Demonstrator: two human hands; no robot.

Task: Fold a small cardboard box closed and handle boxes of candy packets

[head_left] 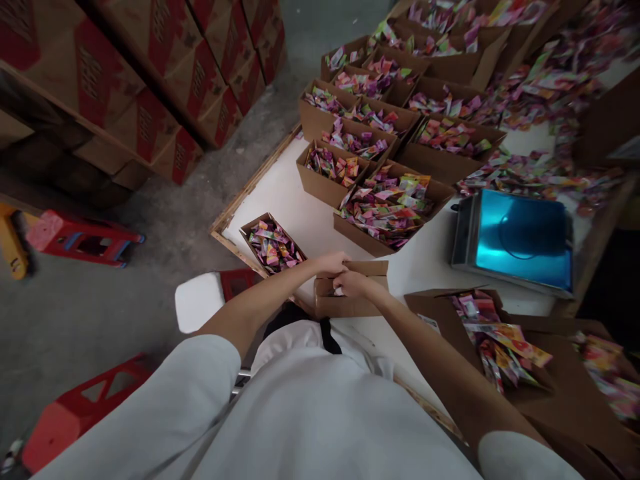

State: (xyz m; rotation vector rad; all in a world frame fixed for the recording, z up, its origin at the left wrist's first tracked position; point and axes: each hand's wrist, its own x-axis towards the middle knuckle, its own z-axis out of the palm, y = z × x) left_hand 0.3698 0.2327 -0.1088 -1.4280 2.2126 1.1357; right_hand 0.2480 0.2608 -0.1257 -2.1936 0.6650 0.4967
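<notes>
Cardboard, thin and brown: a small carton (pixel 350 293) sits at the near edge of the white bench (pixel 290 200), directly in front of the person. Both hands meet over its open top; left hand (pixel 331 263) and right hand (pixel 353 284) are touching each other, fingers curled on the flaps, though what lies between them cannot be made out. Carton looks light and fairly stiff at the walls but floppy at the flaps; best taken by the side walls or folded rim, not by a loose flap. Just left, near the bench's left edge, an open box of bright sachets (pixel 273 245). Further back, rows of filled boxes (pixel 385 207) reach toward the far edge. A blue-topped scale (pixel 520 240) stands toward the right edge. Red stools (pixel 83 237) on the floor.
</notes>
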